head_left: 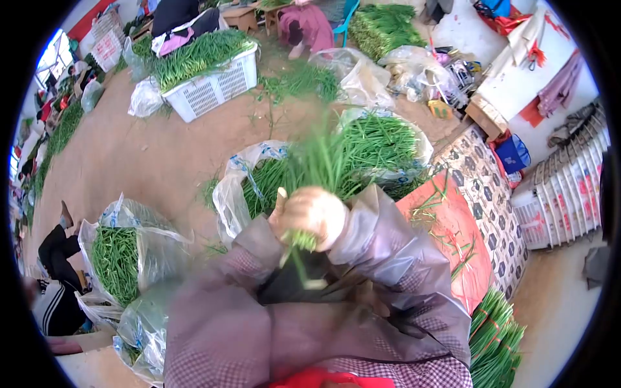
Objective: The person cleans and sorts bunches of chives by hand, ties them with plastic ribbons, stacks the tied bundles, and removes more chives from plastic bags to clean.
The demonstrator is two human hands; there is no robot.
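Observation:
My right hand is wrapped round a bunch of long green stalks that look like garlic chives. Their leafy tops point away from me and smear with motion, while the pale cut ends stick out below my fist. Pressed up against the same bunch is my left hand, thumb raised, its other fingers largely hidden. Just beyond my hands, an opened clear plastic bag of loose chives stands at the left. Another bag of chives stands at the right.
A red board with loose stalks lies at my right, above tied bundles. More bagged chives stand left. A white crate heaped with greens stands ahead. Stacked white crates line the right wall. Other people sit nearby.

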